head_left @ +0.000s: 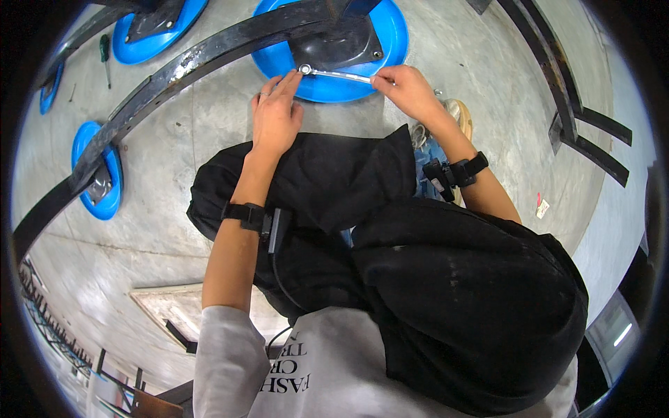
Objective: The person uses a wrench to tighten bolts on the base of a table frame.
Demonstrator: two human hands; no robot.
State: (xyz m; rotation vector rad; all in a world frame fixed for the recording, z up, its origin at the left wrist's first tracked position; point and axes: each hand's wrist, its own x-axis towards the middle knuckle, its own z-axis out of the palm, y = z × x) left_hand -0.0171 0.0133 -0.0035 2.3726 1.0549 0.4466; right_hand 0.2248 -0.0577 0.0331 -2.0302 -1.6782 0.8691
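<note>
A silver wrench (341, 74) lies across a round blue plastic disc (334, 92). Its ring end is over the near left corner of the black metal plate (348, 49) that sits on the disc. My right hand (408, 90) grips the wrench's handle near its right end. Beside the ring end, my left hand (275, 115) has its fingers stretched out, the tips at or touching the tool's head. Whatever is under the ring end is hidden. A bolt shows at the plate's right corner.
A curved black metal bar (209, 54) arcs over the floor, joined to more blue discs (117, 188) at left. A green-handled screwdriver (105, 52) lies at upper left. Another black metal frame (557, 76) stands at right. A small red-and-white item (542, 205) lies on the floor.
</note>
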